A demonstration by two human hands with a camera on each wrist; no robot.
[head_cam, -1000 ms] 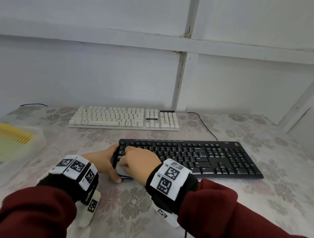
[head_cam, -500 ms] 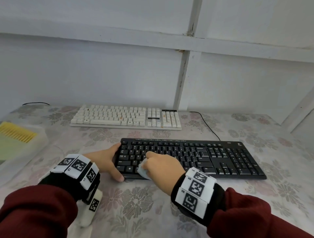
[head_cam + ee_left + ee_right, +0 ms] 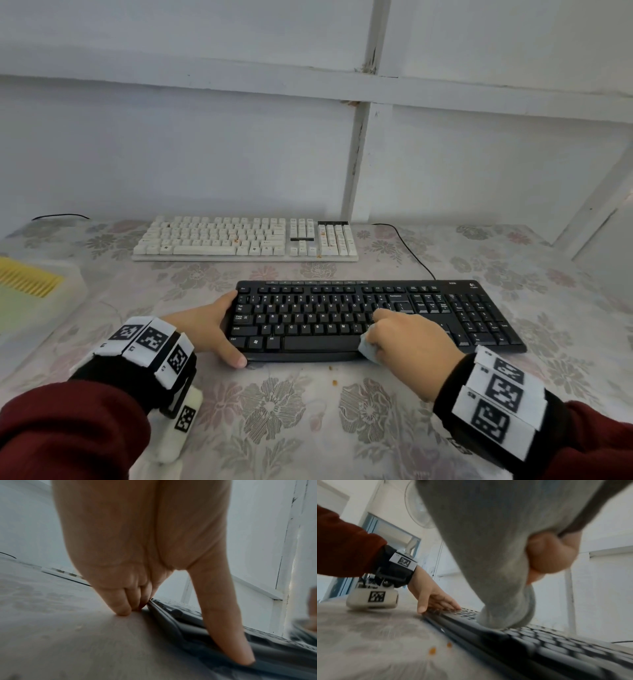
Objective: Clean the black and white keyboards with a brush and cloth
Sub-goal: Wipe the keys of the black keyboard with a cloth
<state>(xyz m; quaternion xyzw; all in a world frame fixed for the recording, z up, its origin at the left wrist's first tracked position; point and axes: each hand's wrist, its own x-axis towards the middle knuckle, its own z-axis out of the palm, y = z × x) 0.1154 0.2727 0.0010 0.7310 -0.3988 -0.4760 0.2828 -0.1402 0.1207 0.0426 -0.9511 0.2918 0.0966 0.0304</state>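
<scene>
Head view: we wiped the black keyboard (image 3: 376, 318) on the flowered table (image 3: 291, 411).
White keyboard (image 3: 245, 238) lay behind it, untouched. Our left hand (image 3: 205, 323), fingers straight, braced its left end; right hand (image 3: 411, 339) curled round the cloth (image 3: 368, 349), pressed on the lower key rows.

A table (image 3: 281, 411) covered in a floral-print cloth carries a black keyboard (image 3: 376, 318). Behind the black keyboard lies a white keyboard (image 3: 245, 238); far to its left sits a translucent tray (image 3: 73, 274); orange crumbs (image 3: 331, 375) dot the cloth just before its front edge.
</scene>
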